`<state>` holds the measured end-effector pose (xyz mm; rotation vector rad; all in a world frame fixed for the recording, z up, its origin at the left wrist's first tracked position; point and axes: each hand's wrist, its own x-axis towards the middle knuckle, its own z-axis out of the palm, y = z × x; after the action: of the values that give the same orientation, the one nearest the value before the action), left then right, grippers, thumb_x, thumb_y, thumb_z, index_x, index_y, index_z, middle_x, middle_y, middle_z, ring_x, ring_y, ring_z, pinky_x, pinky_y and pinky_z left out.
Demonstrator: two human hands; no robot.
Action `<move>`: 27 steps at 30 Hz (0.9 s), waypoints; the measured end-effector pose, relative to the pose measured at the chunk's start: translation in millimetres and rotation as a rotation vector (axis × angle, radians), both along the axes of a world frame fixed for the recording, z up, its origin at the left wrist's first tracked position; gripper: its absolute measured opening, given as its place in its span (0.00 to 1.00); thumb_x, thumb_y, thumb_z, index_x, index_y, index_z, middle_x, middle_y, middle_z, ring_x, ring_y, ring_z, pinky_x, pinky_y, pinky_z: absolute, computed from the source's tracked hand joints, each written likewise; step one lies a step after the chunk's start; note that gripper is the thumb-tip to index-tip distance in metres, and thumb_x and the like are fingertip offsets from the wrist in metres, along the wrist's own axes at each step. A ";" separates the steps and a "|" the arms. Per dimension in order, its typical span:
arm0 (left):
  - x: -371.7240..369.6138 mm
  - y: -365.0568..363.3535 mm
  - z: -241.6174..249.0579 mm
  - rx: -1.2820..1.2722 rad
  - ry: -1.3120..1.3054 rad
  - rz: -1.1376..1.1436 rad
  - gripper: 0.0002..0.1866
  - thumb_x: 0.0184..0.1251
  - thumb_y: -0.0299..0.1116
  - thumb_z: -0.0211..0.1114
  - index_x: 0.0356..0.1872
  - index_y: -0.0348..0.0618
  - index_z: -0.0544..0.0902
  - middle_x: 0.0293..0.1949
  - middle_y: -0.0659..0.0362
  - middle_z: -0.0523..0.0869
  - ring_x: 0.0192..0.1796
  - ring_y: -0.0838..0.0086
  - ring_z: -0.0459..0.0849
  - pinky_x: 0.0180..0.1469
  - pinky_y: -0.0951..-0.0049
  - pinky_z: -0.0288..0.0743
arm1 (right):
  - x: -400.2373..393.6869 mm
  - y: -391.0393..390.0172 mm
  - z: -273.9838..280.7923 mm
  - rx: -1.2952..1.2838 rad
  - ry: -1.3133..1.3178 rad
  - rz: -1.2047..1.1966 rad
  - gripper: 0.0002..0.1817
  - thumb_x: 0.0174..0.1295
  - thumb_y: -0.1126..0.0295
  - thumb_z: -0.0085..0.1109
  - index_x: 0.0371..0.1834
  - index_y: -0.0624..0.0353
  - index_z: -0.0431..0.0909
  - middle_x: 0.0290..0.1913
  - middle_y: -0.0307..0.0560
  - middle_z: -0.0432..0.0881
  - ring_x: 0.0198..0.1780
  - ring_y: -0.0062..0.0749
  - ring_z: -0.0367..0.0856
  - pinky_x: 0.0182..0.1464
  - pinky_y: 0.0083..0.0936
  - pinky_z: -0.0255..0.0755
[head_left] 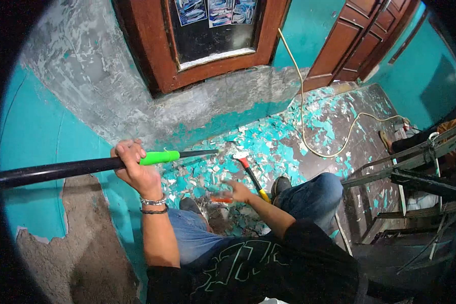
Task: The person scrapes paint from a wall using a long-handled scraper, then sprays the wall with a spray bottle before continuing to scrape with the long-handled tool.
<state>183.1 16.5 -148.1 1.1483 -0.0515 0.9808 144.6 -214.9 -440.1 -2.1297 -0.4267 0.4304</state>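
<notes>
My left hand (136,168) grips a long black pole (55,171) just behind its bright green section (159,157). The pole's thin dark tip (200,152) points at the foot of the teal wall (45,137), which shows bare grey patches. My right hand (239,192) is low over the floor, blurred, with its fingers around a small orange object (220,199). Right beside that hand a tool with a red head (243,162) and a black and yellow handle (258,190) lies among the paint flakes. My jeans-clad knees (316,190) are bent below me.
Teal paint flakes (268,144) litter the dark floor. A yellow cable (302,116) runs down the wall and across the floor. A wooden window frame (207,68) is ahead, a brown door (362,40) at upper right, and a metal frame structure (415,172) at the right.
</notes>
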 end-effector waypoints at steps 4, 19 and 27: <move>-13.1 -22.2 -1.3 -0.009 -0.102 -0.134 0.13 0.67 0.40 0.49 0.24 0.46 0.66 0.17 0.67 0.61 0.22 0.81 0.63 0.52 0.63 0.62 | 53.9 26.5 101.4 1.123 0.644 -0.403 0.50 0.53 0.32 0.38 0.68 0.54 0.31 0.65 0.55 0.55 0.62 0.45 0.61 0.58 0.41 0.58; -178.2 18.0 -34.8 0.257 -0.096 -0.377 0.13 0.57 0.43 0.60 0.27 0.44 0.72 0.23 0.60 0.74 0.27 0.72 0.75 0.47 0.57 0.70 | 179.2 -1.7 97.9 1.335 0.301 -1.139 0.10 0.59 0.72 0.41 0.44 0.59 0.63 0.22 0.39 0.66 0.19 0.22 0.64 0.20 0.18 0.62; -237.7 32.2 -50.9 0.212 -0.113 -0.443 0.11 0.59 0.36 0.58 0.38 0.42 0.74 0.32 0.53 0.79 0.20 0.74 0.70 0.33 0.64 0.69 | 154.8 19.7 117.6 1.387 0.393 -1.080 0.12 0.61 0.70 0.38 0.48 0.51 0.58 0.22 0.38 0.64 0.18 0.24 0.64 0.17 0.23 0.61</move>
<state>-54.6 48.7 -199.1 1.2056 -0.4902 0.6528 299.4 -195.2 -322.5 -0.6517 0.5544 -0.1214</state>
